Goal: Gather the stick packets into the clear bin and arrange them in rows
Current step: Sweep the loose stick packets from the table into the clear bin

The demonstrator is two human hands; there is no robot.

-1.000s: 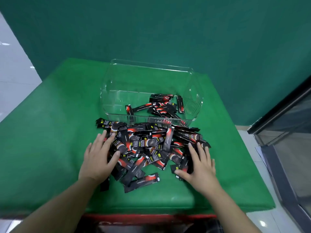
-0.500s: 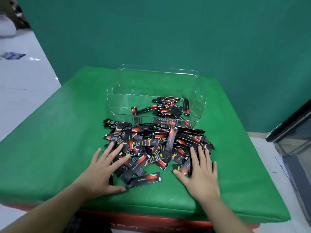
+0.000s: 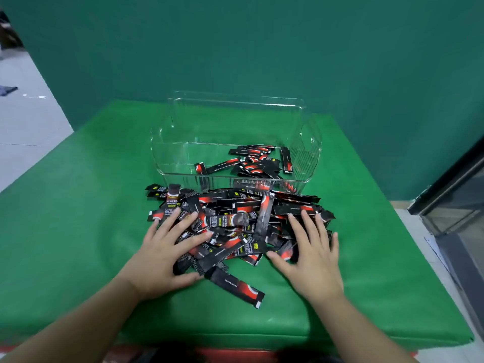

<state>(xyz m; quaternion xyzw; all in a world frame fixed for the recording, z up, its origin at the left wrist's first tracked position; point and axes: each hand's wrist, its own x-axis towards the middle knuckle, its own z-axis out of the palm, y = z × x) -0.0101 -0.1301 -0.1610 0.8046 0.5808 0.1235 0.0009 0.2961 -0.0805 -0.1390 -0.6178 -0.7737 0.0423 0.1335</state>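
My left hand [image 3: 163,254] lies flat with its fingers [image 3: 183,222] spread over the left side of a loose heap of slim black stick packets with red swooshes [image 3: 235,218], jumbled on the green padded desk [image 3: 78,218] just in front of the clear plastic bin [image 3: 235,140]. A few more packets lie scattered inside the bin's right half. My right hand [image 3: 313,258] rests on the heap's right side, fingers spread and straight.

The left hand [image 3: 162,254] has slid inward onto the near-left edge of the pile of black-and-red stick packets [image 3: 235,221], fingers spread flat. The right hand [image 3: 311,254] now lies flatter on the pile's near-right edge.
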